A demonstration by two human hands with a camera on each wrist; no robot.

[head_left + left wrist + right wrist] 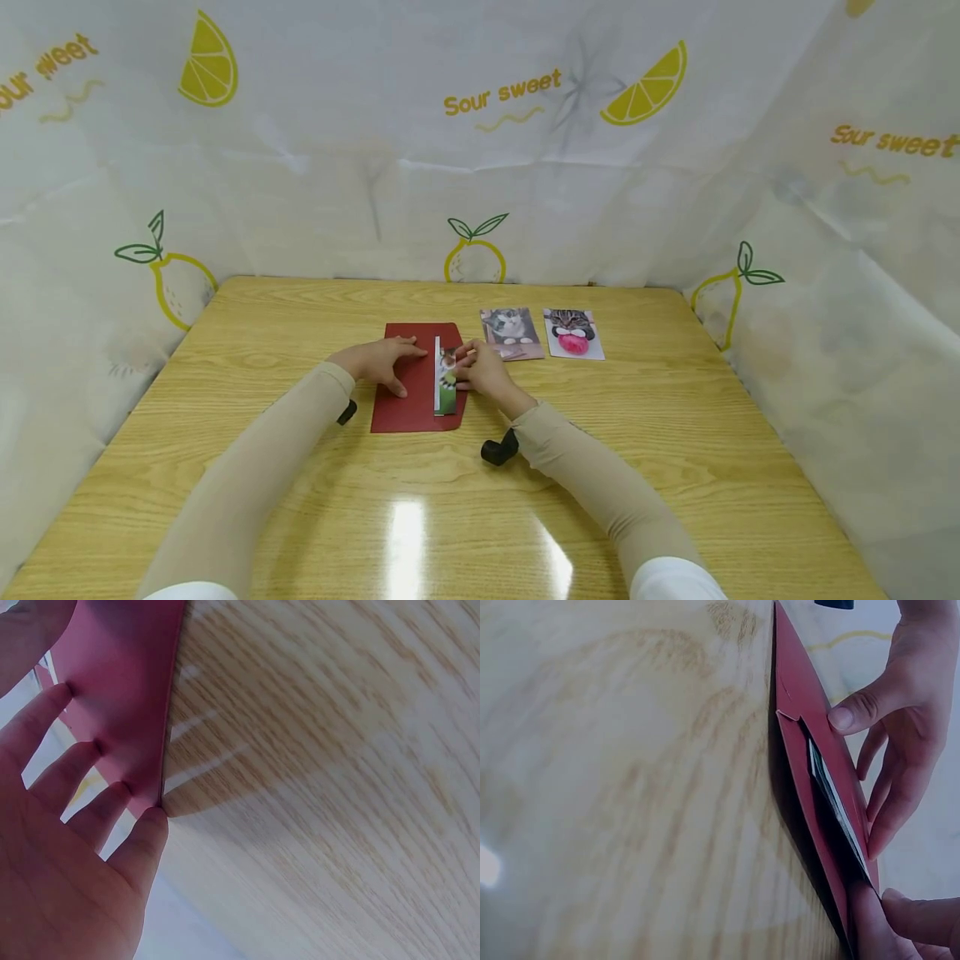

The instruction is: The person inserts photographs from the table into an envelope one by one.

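A red envelope (405, 408) lies on the table with its flap side to the right. A photo card (446, 400) with a cat and green on it shows as a narrow strip along the envelope's opening; the rest is hidden. My left hand (382, 360) rests on the envelope's left part with fingers spread, and its fingertips (101, 746) press the red surface. My right hand (486, 375) pinches the card's right edge; in the right wrist view its thumb (922, 919) is above the card and a finger is beneath, inside the opening.
Two more photo cards lie to the right: a grey-and-white cat card (512, 333) and a tabby card with a pink ball (573, 335). Black wrist-worn pieces, one a right mount (498, 450), hang below the wrists. Lemon-print cloth (337, 192) surrounds the wooden table (645, 433).
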